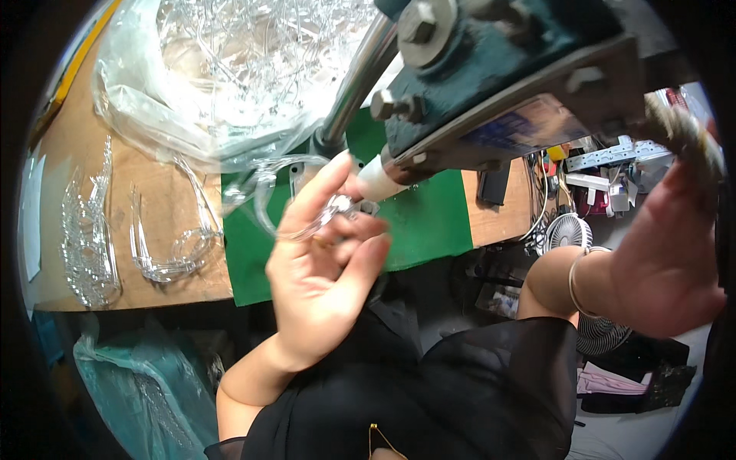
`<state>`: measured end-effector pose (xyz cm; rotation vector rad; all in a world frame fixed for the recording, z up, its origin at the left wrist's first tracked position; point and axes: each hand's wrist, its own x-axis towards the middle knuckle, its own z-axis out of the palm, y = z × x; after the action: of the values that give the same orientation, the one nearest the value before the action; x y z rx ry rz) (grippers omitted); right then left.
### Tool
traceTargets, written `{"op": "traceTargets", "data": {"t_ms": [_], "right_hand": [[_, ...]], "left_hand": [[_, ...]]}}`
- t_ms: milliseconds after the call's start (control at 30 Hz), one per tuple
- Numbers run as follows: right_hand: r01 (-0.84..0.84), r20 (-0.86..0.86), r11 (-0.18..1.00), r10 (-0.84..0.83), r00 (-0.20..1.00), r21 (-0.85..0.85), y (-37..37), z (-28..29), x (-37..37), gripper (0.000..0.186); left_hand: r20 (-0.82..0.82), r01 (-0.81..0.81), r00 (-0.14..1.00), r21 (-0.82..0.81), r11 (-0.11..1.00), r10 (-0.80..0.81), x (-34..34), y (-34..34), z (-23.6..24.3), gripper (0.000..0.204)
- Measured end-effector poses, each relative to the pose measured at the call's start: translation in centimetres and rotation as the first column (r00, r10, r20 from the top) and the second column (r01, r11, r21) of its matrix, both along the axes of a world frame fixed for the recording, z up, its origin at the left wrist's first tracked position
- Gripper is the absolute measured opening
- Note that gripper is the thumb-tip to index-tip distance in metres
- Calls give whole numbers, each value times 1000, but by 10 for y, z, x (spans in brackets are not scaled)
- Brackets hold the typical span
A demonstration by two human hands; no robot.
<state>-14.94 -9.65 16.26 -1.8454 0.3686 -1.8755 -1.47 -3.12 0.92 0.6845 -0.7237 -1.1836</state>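
Note:
My left hand [318, 276] is closed, its fingers and thumb pinching a clear, curved plastic piece [264, 203] that looks like thin tubing or frame. The pinched part lies just beneath the white tip [381, 180] of a dark green hand press [498, 84]. Fingers hide how the piece sits on the small metal base. At the far right, my right hand [667, 253] is raised with its fingers around the press's wrapped lever handle [682, 130]. The grip is partly lost at the picture's rim.
A large plastic bag [126, 100] full of clear thin pieces stands behind the green mat [429, 230]. Bundles of similar pieces [88, 238] lie on the wooden table at left. A steel post [356, 80] rises beside the press. To the right are cables and a white fan [567, 232].

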Motion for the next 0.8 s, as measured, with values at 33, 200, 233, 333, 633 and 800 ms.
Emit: {"op": "traceTargets", "data": {"t_ms": [33, 200, 233, 333, 633, 800], "right_hand": [[-93, 25, 995, 94, 995, -27, -4, -6, -28, 49], [457, -773, 859, -123, 622, 231, -9, -156, -49, 12], [465, -750, 785, 0, 662, 410, -17, -209, -61, 16], [511, -841, 800, -15, 540, 314, -26, -260, -71, 13], [510, -861, 842, -118, 495, 178, -37, -277, -68, 11], [459, -880, 879, -108, 463, 134, -46, -274, -68, 11]], "left_hand": [[86, -50, 995, -3, 999, 50, 8, 5, 3, 56], [27, -88, 996, -77, 993, 91, 24, 13, -6, 34], [-57, -4, 998, -60, 998, 1, 25, 14, -6, 26], [-244, 21, 970, 114, 993, 7, 19, 16, -1, 29], [-297, 199, 940, 76, 977, -168, 27, 15, -3, 41], [-249, 266, 946, 223, 938, -209, 38, 15, 6, 32]]}}
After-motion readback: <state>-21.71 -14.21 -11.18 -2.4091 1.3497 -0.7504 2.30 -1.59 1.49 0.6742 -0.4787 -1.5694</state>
